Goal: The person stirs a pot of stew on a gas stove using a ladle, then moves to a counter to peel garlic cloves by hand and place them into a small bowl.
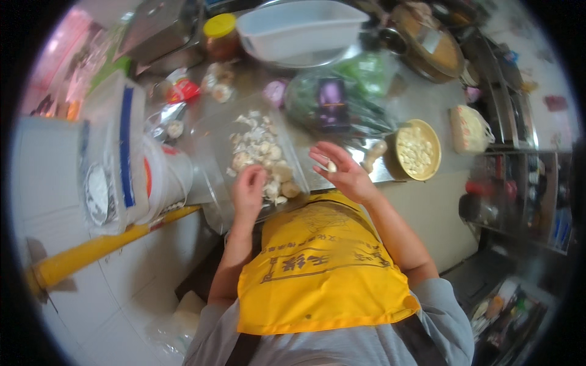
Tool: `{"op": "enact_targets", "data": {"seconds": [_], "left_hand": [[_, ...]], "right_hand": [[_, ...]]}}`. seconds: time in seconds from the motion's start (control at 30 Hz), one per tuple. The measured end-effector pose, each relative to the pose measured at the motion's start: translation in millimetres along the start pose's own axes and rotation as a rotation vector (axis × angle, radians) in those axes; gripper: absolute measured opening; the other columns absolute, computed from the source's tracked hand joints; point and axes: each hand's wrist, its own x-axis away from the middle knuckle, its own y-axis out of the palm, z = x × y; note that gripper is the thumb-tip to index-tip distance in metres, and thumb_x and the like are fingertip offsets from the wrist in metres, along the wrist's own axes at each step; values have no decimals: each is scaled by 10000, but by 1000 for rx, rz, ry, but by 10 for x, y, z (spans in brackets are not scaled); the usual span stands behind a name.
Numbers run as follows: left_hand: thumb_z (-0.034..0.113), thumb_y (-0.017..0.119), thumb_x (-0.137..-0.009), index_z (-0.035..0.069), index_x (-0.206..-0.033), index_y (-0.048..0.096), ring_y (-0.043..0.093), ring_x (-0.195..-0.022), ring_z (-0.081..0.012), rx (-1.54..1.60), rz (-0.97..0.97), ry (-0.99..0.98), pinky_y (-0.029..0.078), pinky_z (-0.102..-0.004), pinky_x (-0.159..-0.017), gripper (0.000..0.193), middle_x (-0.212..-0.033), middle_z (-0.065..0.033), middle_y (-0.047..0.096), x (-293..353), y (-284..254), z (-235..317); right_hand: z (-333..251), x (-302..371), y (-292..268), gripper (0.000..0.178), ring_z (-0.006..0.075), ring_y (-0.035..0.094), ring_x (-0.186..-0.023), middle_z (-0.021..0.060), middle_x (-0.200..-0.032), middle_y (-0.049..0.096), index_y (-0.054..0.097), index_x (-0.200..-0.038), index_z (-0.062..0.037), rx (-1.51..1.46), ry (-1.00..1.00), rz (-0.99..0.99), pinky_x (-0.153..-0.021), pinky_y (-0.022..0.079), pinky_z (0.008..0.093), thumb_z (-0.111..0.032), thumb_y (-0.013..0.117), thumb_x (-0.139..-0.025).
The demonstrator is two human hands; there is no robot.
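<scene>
My left hand (248,190) rests, fingers curled, at the near edge of a clear plastic sheet (213,131) that carries a heap of garlic cloves and papery skins (262,155). Whether it grips a clove I cannot tell. My right hand (342,171) is raised above the steel counter (421,97), palm up, fingers spread, with a small pale garlic clove (331,165) lying on it. A yellow bowl (417,150) of peeled cloves stands just right of that hand.
A white bucket (165,177) and a clear tub with a blue stripe (113,152) stand at left. Farther back are a yellow-lidded jar (221,35), a pale basin (299,30), bagged greens (342,97) and a bagged white block (469,128). I wear a yellow apron (317,268).
</scene>
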Motion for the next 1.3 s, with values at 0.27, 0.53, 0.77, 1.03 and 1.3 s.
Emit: {"op": "enact_targets", "data": {"seconds": [0.27, 0.53, 0.77, 1.03, 1.3], "left_hand": [[80, 516, -879, 19, -991, 511, 514, -565, -104, 394, -187, -286, 398, -212, -487, 128, -747, -55, 561, 222, 260, 521], [204, 531, -897, 12, -952, 542, 432, -456, -93, 904, -217, -663, 303, -195, -384, 200, -634, -45, 510, 165, -10, 520], [184, 482, -922, 7, -926, 532, 447, -466, -97, 919, -322, -570, 320, -195, -389, 184, -670, -67, 544, 161, -17, 544], [96, 491, -903, 6, -909, 533, 504, -528, -106, 588, -199, -363, 391, -214, -451, 99, -725, -69, 575, 236, 71, 535], [69, 498, -898, -5, -945, 533, 508, -562, -83, 421, -181, -278, 398, -189, -485, 95, -732, -53, 579, 230, 52, 504]], "right_hand": [[246, -355, 671, 696, 196, 348, -1252, 108, -1418, 284, 189, -1409, -80, 475, 126, -273, -968, 372, 301, 139, 382, -776], [372, -461, 419, 341, 154, 490, -1044, 65, -1132, 515, 523, -1148, -26, 493, 87, -190, -863, 421, 267, -16, 599, -816], [415, -450, 482, 158, 68, 499, -649, 11, -779, 572, 595, -971, -16, 158, 357, 29, -570, 402, 213, -90, 621, -833], [526, -396, 466, 101, 79, 483, -622, 26, -798, 579, 569, -943, -41, -145, 317, 121, -575, 404, 216, -80, 592, -853], [514, -401, 542, 111, 73, 495, -610, 23, -764, 568, 558, -951, -36, 151, 193, 130, -559, 406, 204, -86, 589, -858]]}}
